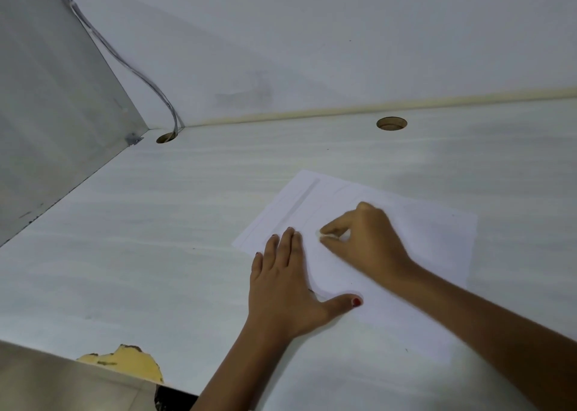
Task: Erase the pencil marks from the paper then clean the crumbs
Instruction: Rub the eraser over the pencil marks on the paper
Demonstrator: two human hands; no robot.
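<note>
Paper [390,254] lies flat on the worktop [156,254], right of centre, skewed to the near edge. Faint grey pencil lines show along its far-left part; marks elsewhere too pale to judge. Right hand [368,242] pinches a small pale eraser [324,235] between thumb and fingertips, grip closed on it, eraser tip down on the sheet near its middle. Left hand [287,285] pressed flat, fingers spread, pinning the sheet's left side; it holds nothing.

Judged: erasing underway, far-left lines not yet done. No crumbs discernible; sweeping is still to do.

Room: bare surface wide on the left and beyond the sheet. Two cable holes [391,123] along the back edge, a cable [131,67] entering the corner one. Chipped patch [125,360] at the near-left edge.
</note>
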